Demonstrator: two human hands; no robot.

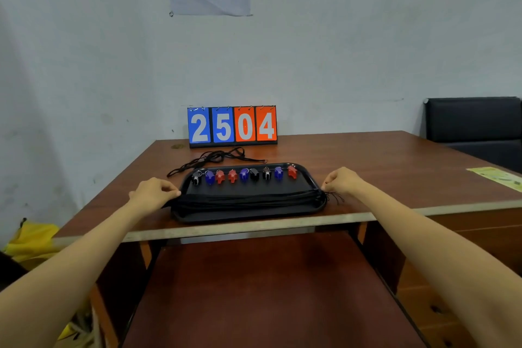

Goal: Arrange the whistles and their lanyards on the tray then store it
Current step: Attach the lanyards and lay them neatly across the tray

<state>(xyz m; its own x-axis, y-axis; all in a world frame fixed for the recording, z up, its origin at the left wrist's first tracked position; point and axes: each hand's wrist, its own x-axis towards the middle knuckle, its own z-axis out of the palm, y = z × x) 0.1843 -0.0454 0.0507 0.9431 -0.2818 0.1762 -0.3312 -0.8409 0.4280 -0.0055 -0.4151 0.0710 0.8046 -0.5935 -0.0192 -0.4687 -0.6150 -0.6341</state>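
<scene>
left hand (152,192) and right hand (343,181) pinch opposite ends of lanyard bundle (248,200) on tray (248,218); whistles (244,174) along tray's far edge.

black tray (248,216) near the table's (395,167) front edge, nine whistles (244,174) in a row along its far side, black, blue, red, black lanyards (248,199) bundled across the near half, ends poking past the right rim, spare cords (209,158) tangled just behind
</scene>
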